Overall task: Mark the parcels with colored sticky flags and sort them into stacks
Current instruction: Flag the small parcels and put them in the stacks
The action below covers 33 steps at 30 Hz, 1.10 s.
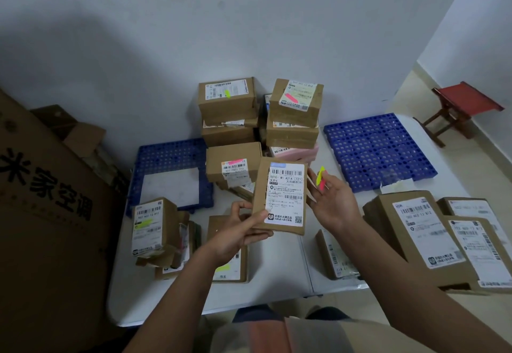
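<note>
My left hand (240, 231) grips a brown cardboard parcel (281, 195) by its lower left corner and holds it upright above the white table (277, 267). Its white shipping label faces me, with a pale blue flag at the label's top edge. My right hand (333, 203) is just right of the parcel, palm toward it, with yellow and pink sticky flags (321, 177) sticking up from its fingers. Two tall stacks of flagged parcels (227, 98) (296, 100) stand at the back. A yellow-flagged stack (151, 228) is at the left.
Blue perforated trays lie at the left (166, 159) and right (379, 147) of the table. Unflagged parcels (421, 236) pile up at the right edge. A large printed carton (47, 200) stands on the left, and a red stool (465, 103) stands on the floor at the right.
</note>
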### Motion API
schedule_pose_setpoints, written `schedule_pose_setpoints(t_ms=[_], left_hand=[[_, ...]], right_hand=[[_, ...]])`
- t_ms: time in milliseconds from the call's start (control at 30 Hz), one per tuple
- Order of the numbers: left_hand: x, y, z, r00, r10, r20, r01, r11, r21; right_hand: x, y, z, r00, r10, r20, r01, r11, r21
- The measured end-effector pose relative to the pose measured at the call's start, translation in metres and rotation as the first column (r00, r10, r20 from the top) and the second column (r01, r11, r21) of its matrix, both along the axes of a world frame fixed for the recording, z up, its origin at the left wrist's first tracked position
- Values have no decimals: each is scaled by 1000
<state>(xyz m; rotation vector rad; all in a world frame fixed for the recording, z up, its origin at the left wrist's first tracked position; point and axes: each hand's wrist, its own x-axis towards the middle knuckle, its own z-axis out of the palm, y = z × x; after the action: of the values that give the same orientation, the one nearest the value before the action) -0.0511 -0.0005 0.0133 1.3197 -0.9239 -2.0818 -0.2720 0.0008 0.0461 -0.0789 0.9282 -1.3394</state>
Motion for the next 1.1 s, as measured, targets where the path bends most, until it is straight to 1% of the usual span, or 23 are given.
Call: schedule_pose_setpoints(t_ms=[100, 200, 267, 367, 433, 500, 533, 600, 633, 667, 700, 733, 767, 800, 833, 867, 933, 967, 1000, 1033, 1067, 1100], left_hand=[[12, -1, -6, 999, 41, -36, -40, 998, 40], [40, 2, -18, 974, 219, -50, -212, 970, 123], [62, 10, -30, 953, 302, 7, -299, 940, 163], [79, 26, -52, 928, 350, 125, -370, 905, 212], [82, 33, -65, 909, 386, 156, -415, 875, 249], [83, 37, -74, 911, 373, 175, -409, 871, 273], [85, 37, -77, 917, 336, 213, -385, 885, 263], [88, 36, -81, 907, 233, 351, -321, 921, 219], [90, 33, -82, 879, 180, 440, -284, 942, 181], [92, 30, -79, 825, 146, 546, -249, 961, 120], [93, 27, -77, 737, 133, 662, -207, 978, 35], [93, 23, -74, 626, 152, 765, -153, 986, -70], [93, 19, -70, 538, 202, 818, -110, 979, -169], [89, 15, -62, 506, 253, 824, -80, 966, -247], [83, 11, -53, 530, 273, 803, -59, 956, -286], [75, 9, -43, 613, 254, 748, -57, 959, -279], [55, 5, -28, 824, 140, 550, -69, 987, -148], [46, 4, -24, 888, 76, 453, -40, 995, -88], [38, 4, -22, 918, 25, 397, 3, 998, -69], [32, 4, -25, 929, 3, 371, 26, 997, -72], [28, 3, -28, 933, 6, 360, 21, 997, -72], [26, 3, -30, 943, 40, 332, -22, 998, -58]], right_hand=[[6, -3, -4, 999, 34, -29, -33, 999, 23], [10, -4, -17, 994, 62, -90, -50, 991, 127], [14, -2, -29, 994, 65, -89, -47, 982, 185], [22, -1, -46, 992, 72, -106, -40, 962, 271], [30, -1, -55, 985, 92, -148, -41, 948, 316], [38, -2, -62, 972, 127, -199, -53, 939, 340], [42, -2, -65, 966, 142, -217, -60, 936, 346], [48, -3, -68, 955, 171, -243, -78, 934, 348], [51, -3, -69, 950, 183, -254, -89, 935, 344], [54, -2, -69, 945, 196, -261, -102, 936, 336], [58, -1, -67, 935, 219, -279, -122, 938, 325], [62, 1, -67, 914, 253, -318, -153, 939, 308], [65, 3, -67, 876, 305, -373, -199, 934, 296], [69, 4, -67, 832, 356, -425, -248, 925, 289], [73, 6, -68, 794, 394, -464, -287, 914, 286], [77, 7, -68, 769, 420, -482, -317, 905, 284], [84, 9, -67, 732, 455, -507, -364, 891, 272], [87, 9, -65, 703, 468, -535, -391, 883, 259], [89, 8, -63, 677, 479, -559, -419, 875, 242], [91, 8, -60, 650, 489, -582, -443, 866, 233], [92, 8, -58, 631, 490, -602, -455, 862, 224], [92, 8, -56, 620, 484, -618, -455, 863, 220]])
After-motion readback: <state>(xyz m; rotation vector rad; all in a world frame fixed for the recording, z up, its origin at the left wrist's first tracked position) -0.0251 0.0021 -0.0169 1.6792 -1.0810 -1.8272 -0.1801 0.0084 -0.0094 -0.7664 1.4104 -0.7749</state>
